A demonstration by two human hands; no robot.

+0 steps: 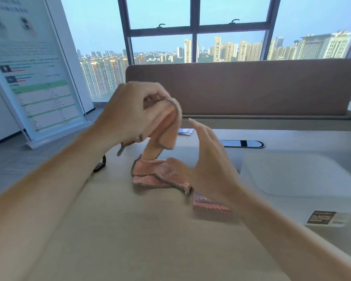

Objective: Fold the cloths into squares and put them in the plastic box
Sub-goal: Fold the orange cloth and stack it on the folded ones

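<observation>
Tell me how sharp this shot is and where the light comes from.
Head view: daylight enters through the dark-framed window behind; the left hand, right hand and pink cloth with dark edging are motion-blurred; the translucent plastic box looks washed out; the wide lens tilts the window's bars.

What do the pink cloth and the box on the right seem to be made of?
Pink cloth: soft woven or microfibre fabric, matte, with dark stitched edging; it drapes limply. Box: translucent frosted plastic, probably; its label reads PLASTIC.

The right hand (209, 169) hides part of a striped cloth (209, 205); the blurred plastic box (292, 173) runs off the right edge.
</observation>
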